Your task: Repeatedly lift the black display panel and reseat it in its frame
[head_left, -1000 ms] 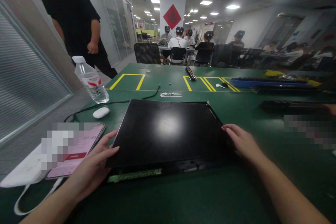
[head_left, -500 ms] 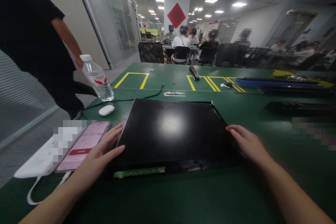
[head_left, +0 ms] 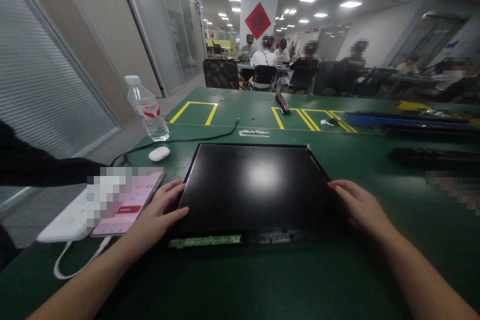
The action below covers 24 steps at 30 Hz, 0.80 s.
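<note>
A flat black display panel (head_left: 247, 195) lies on the green table in front of me, inside a thin black frame (head_left: 317, 161). A green circuit board strip (head_left: 210, 241) shows along its near edge, left of the middle. My left hand (head_left: 165, 210) grips the panel's left edge, thumb by the near left corner and fingers along the side. On the opposite side, my right hand (head_left: 362, 205) is closed at the right edge; its lower fingers are hidden. Light from above reflects on the panel's dark face.
At the left are a phone (head_left: 131, 205), a white power bank (head_left: 65, 227), a white earbud case (head_left: 159, 153), a water bottle (head_left: 148, 110) and a black cable (head_left: 195, 139). A dark slotted strip (head_left: 282, 103) lies farther back. Blurred blue and black parts (head_left: 405, 120) occupy the right.
The display panel has shifted right and down within its frame, so more frame shows at its left and far edges. The passing person has moved mostly out of view on the left.
</note>
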Available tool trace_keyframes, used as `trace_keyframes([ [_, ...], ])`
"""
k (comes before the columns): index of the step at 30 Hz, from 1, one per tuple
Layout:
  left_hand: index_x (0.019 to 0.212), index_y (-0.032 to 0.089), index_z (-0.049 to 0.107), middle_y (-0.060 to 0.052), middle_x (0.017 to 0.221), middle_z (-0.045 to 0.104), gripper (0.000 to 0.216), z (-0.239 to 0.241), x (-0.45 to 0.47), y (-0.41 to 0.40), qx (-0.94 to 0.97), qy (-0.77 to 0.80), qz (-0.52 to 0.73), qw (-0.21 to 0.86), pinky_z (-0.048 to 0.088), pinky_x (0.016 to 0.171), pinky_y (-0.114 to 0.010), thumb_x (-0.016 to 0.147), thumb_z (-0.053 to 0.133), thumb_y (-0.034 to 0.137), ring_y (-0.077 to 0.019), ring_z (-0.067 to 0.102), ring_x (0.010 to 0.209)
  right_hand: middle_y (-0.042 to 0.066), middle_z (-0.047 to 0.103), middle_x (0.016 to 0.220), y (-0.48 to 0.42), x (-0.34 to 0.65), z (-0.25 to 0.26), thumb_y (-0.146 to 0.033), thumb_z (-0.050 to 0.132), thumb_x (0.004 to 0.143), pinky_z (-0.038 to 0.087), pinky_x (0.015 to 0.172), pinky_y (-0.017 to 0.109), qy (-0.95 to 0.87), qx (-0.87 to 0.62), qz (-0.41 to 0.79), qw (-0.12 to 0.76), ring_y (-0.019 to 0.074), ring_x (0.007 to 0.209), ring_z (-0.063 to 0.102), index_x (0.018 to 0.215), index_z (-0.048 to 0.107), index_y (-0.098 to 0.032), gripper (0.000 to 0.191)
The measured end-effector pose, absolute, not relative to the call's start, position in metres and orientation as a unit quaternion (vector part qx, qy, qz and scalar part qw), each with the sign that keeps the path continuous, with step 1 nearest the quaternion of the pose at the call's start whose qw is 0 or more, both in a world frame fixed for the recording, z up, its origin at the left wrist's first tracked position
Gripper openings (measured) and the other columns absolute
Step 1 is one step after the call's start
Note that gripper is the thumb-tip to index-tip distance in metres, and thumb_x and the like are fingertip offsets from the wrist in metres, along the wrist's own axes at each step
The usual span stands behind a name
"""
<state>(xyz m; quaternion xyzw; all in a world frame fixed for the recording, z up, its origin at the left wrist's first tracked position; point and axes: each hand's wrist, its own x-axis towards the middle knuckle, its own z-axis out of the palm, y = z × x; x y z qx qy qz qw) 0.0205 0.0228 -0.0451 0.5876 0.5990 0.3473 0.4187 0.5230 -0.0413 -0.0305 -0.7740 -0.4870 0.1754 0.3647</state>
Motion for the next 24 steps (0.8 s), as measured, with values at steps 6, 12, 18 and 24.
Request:
trace_keyframes([
  [6,0.146,0.018,0.068,-0.018,0.172,0.041,0.074,-0.056,0.013,0.030,0.676,0.601,0.264,0.335,0.031,0.126,-0.063,0.080,0.069,0.052,-0.0457,0.036,0.158,0.008,0.082,0.098,-0.043,0.522,-0.027,-0.056,0.058,0.082,0.059,0.072,0.040,-0.490,-0.789,0.170,0.330,0.0285,0.083,0.074,0.100,0.082,-0.025,0.044],
  [12,0.148,0.018,0.066,-0.018,0.170,0.044,0.072,-0.052,0.016,0.030,0.695,0.616,0.232,0.289,0.037,0.123,-0.064,0.084,0.063,0.052,-0.0467,0.042,0.155,0.007,0.079,0.086,-0.045,0.521,-0.026,-0.059,0.059,0.082,0.053,0.054,0.037,-0.483,-0.795,0.189,0.314,0.0243,0.064,0.068,0.105,0.081,-0.024,0.048],
  [18,0.148,0.017,0.066,-0.019,0.169,0.047,0.070,-0.047,0.014,0.029,0.715,0.608,0.211,0.273,0.042,0.121,-0.063,0.087,0.064,0.051,-0.0466,0.046,0.152,0.009,0.081,0.093,-0.044,0.520,-0.024,-0.058,0.060,0.081,0.053,0.057,0.036,-0.510,-0.787,0.160,0.310,0.0266,0.075,0.072,0.098,0.082,-0.024,0.044],
  [24,0.150,0.017,0.065,-0.019,0.170,0.046,0.071,-0.045,0.017,0.027,0.715,0.613,0.201,0.269,0.040,0.122,-0.063,0.088,0.062,0.051,-0.0454,0.045,0.153,0.009,0.081,0.091,-0.044,0.522,-0.025,-0.062,0.057,0.081,0.054,0.057,0.038,-0.516,-0.788,0.158,0.297,0.0261,0.070,0.070,0.100,0.082,-0.025,0.048],
])
